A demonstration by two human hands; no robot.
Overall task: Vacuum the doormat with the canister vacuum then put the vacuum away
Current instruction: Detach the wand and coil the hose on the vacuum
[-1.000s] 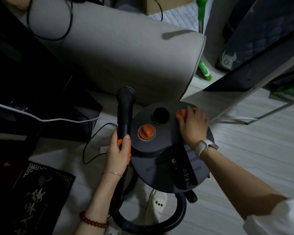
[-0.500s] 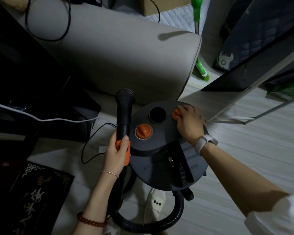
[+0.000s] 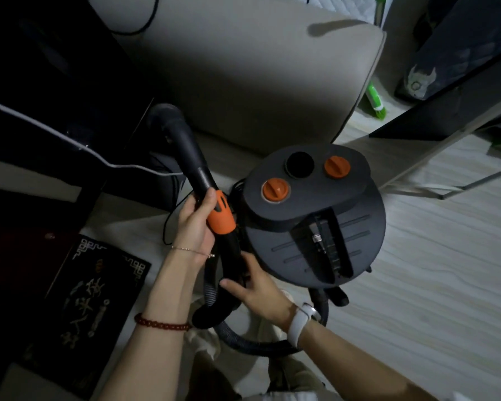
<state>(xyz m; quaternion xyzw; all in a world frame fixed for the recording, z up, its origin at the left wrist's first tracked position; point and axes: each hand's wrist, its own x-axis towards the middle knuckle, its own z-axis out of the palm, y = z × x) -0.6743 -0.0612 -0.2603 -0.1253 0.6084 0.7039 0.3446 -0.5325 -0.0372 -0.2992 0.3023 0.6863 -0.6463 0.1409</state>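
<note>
I have my left hand (image 3: 195,224) wrapped around the black vacuum wand (image 3: 185,157), fingers curled just above its orange collar (image 3: 221,216), with the wand tilted up and away to the far left. My right hand (image 3: 258,287) is lower and nearer, fingers curved around the wand's lower black section where it meets the ribbed hose (image 3: 243,342); I can see the thumb stretched out to the left, but I cannot tell how firmly that hand grasps. The canister vacuum (image 3: 315,224) stands on the pale floor (image 3: 431,270) just right of both hands, its round dark lid showing two orange knobs (image 3: 275,190) and an open port (image 3: 300,164) between them. The hose loops round the near side of the canister. The dark doormat (image 3: 78,299) with pale characters lies on the floor to the near left, apart from the wand. A grey cushioned seat (image 3: 258,76) fills the far side.
</note>
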